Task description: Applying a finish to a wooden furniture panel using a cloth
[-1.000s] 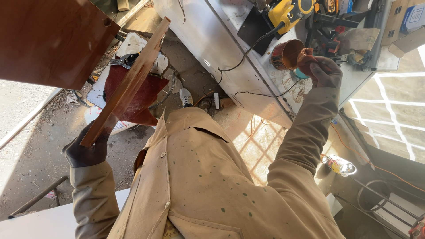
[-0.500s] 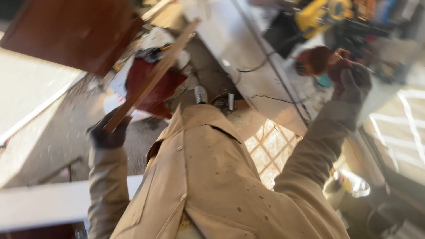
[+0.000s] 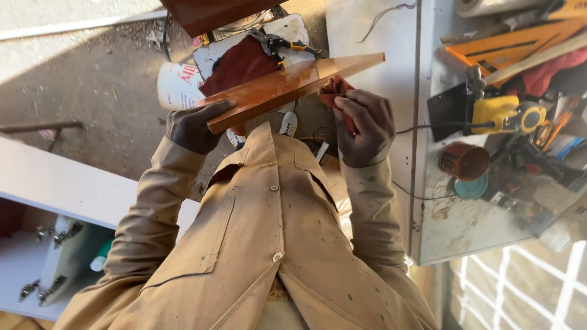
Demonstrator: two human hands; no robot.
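Head view looks straight down a tan, paint-flecked work coat (image 3: 257, 244) to a dusty floor, with a pale workbench (image 3: 428, 226) running up the right side. The largest thing in hand is a long wooden board (image 3: 287, 88), glossy reddish-brown, held in the air in front of the chest and slanting from lower left to upper right, clear of the bench's left edge. Its upper face shines wet and evenly coloured along the whole visible length, so the coating looks largely laid on; the underside and far end cannot be judged, and the rubbing appears unfinished. The left hand (image 3: 192, 125), gloved dark, is closed around the board's lower left end and carries it. The right hand (image 3: 361, 125) has its fingers curled tight around a crumpled reddish rag (image 3: 335, 90), pressing it against the board's near edge towards the upper end. On the bench, near its middle, stands an open rusty tin (image 3: 463, 160) with a teal lid (image 3: 471, 187) just beside it, and a yellow power tool (image 3: 498, 115) lies further up. Below the board, on the floor, a dark red cloth (image 3: 241, 64) lies over a white tub (image 3: 177, 85).
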